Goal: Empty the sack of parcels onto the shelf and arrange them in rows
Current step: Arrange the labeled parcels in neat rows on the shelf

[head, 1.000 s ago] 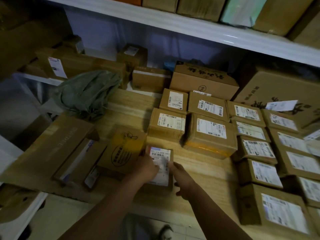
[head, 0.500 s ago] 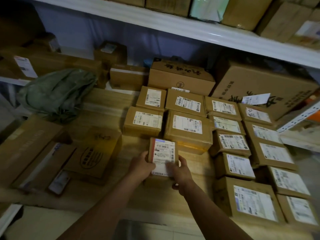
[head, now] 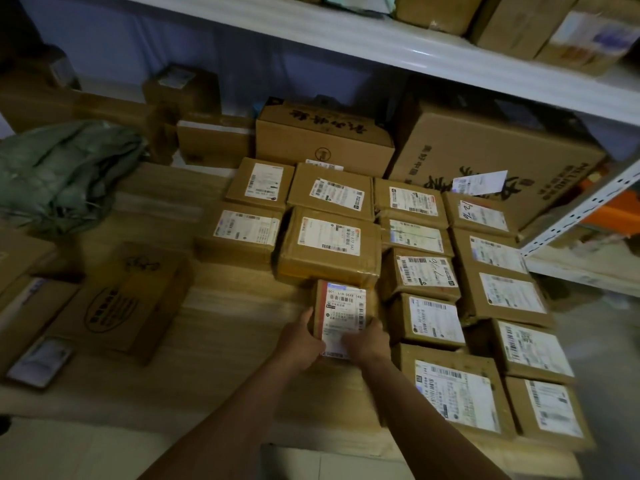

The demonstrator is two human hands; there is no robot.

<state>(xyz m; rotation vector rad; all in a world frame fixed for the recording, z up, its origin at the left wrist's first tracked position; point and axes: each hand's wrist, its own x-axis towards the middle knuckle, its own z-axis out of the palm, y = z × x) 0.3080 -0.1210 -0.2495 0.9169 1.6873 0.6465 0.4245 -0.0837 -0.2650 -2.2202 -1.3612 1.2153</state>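
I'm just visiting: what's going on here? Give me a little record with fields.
Held parcel: small parcel, label up, just in front of the big taped box
Left hand: grips its left side
Right hand: grips its right side
Rows: labelled parcels lined up to the right
Sack: green sack, crumpled, far left
Surface: wooden shelf

Small brown cardboard parcel with white shipping label (head: 341, 315): centre of frame, label up, on pale wooden shelf board (head: 214, 327), against front of larger labelled box. Rows of labelled brown cardboard parcels (head: 450, 271): right half. Crumpled green woven sack (head: 62, 174): left, lying slack.
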